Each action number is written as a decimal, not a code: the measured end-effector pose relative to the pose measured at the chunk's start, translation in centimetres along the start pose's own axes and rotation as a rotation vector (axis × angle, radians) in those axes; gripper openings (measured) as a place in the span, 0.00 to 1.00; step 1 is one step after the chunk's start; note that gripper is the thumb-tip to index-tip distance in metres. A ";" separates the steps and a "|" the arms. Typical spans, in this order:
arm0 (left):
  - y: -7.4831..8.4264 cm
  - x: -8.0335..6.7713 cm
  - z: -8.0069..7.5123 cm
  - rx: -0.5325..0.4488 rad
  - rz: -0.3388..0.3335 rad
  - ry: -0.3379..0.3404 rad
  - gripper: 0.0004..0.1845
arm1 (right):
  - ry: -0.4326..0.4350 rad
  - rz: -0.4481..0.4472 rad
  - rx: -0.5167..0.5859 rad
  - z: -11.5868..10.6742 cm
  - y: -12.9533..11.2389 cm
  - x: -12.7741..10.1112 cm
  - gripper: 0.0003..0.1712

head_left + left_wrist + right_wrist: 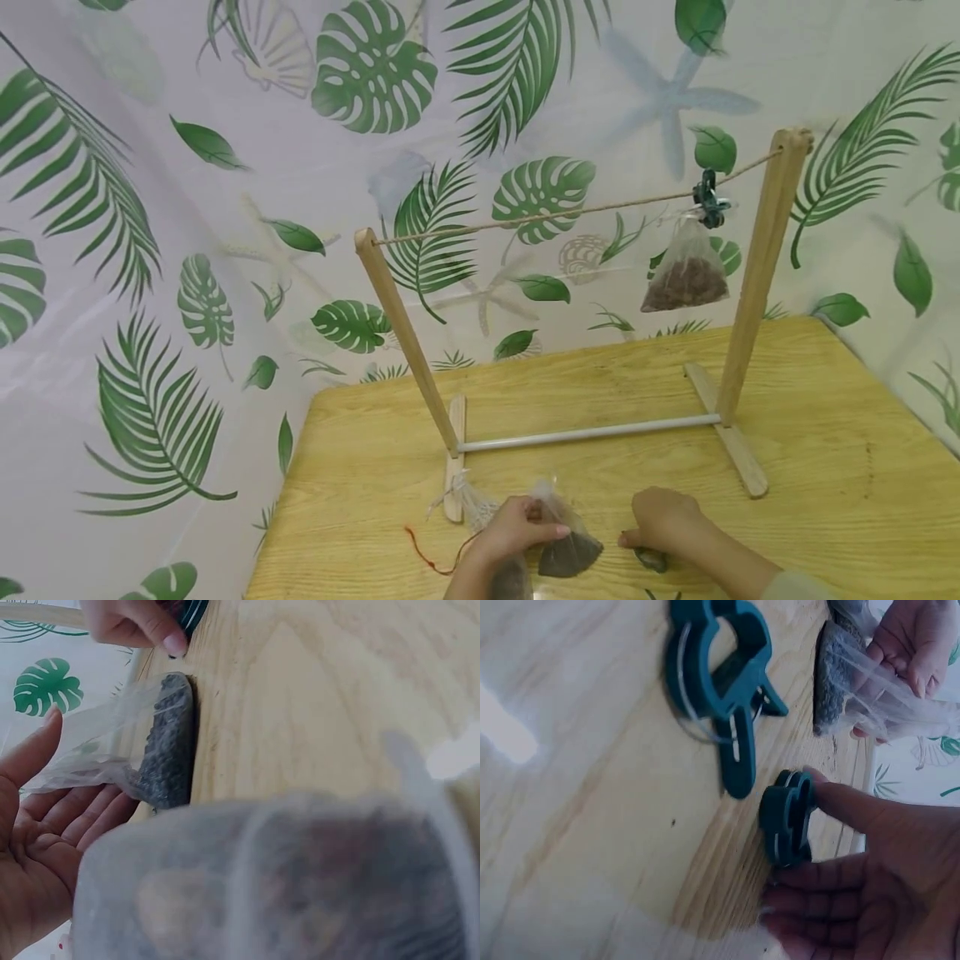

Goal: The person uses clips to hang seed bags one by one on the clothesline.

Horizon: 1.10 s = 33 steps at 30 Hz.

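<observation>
My left hand (517, 529) holds a clear plastic bag of dark granules (169, 742) by its loose upper part, thumb on one side and fingers on the other. The filled end sits on the wooden table (825, 533). To its right, my right hand (663, 517) pinches a small dark green spring clip (787, 817) between thumb and fingers, low over the tabletop. Another green clip (724, 697) lies close by. A second filled bag (277, 885) looms blurred near the left wrist, partly hidden by the left forearm in the head view.
Behind the hands stands a wooden frame with two posts (757, 283), a white crossbar (588, 434) and a rope (540, 218). A bag of brown material (686, 279) hangs from it by a dark clip (708, 200). Red string (431, 562) lies left.
</observation>
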<state>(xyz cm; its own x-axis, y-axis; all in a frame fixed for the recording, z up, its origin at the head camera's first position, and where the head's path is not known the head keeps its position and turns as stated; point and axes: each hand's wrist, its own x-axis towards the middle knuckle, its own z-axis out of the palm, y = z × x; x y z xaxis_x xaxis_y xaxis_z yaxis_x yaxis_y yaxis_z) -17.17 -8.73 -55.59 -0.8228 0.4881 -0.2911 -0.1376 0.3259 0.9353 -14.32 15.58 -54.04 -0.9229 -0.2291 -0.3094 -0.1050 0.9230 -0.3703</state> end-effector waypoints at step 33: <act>-0.4 0.1 0.3 0.173 0.103 0.091 0.18 | 0.352 -0.121 0.087 0.4 1.6 1.3 0.14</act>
<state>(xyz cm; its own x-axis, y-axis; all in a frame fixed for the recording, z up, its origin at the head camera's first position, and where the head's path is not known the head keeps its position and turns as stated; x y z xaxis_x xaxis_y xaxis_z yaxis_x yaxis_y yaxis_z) -16.96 -8.56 -56.07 -0.8752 0.4531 -0.1695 0.0394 0.4160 0.9085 -15.49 16.65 -55.39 -0.9782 -0.2002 0.0552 -0.2027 0.8626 -0.4635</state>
